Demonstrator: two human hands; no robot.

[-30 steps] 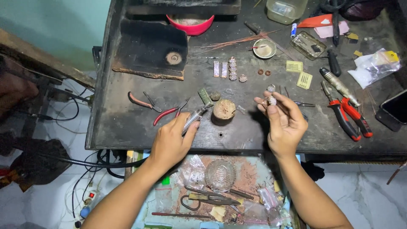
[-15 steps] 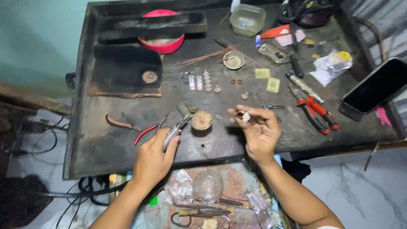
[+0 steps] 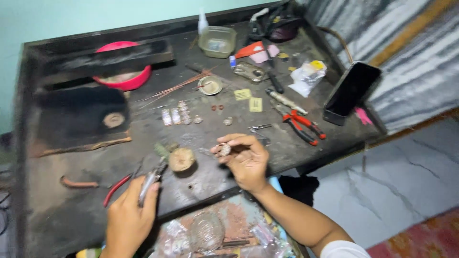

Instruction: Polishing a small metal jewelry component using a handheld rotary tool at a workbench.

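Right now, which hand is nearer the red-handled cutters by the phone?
Right. The right hand is just left of the red-handled cutters; the left hand sits far across the bench, holding pliers.

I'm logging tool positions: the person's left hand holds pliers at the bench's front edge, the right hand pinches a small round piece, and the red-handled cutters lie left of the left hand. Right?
Not quite. In the head view, the red-handled cutters lie to the right of the right hand, near the dark phone, not left of the left hand. The rest stands: left hand holds the pliers, right hand pinches the small round piece.
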